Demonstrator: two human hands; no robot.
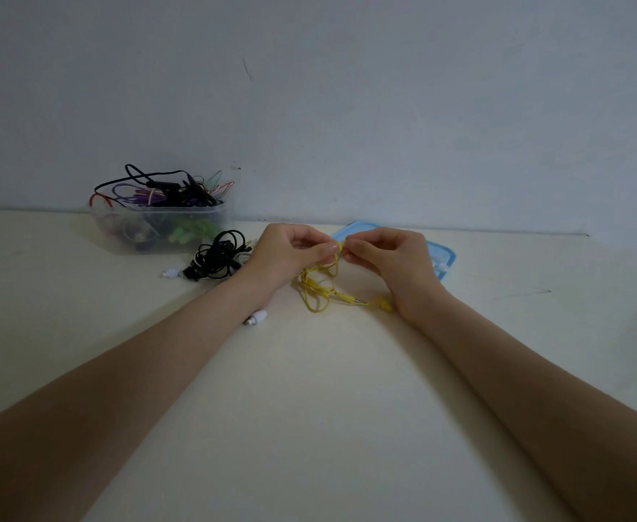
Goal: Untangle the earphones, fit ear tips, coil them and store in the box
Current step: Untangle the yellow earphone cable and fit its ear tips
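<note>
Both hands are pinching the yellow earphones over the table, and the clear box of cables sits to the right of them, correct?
Not quite. The head view shows the clear box to the left of them. The rest holds: the left hand and right hand both pinch the yellow earphones over the table.

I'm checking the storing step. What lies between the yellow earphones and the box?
The yellow earphones, pinched by the left hand and right hand, have the black earphone bundle on the table between them and the clear box, whose top already overflows with cables.
</note>
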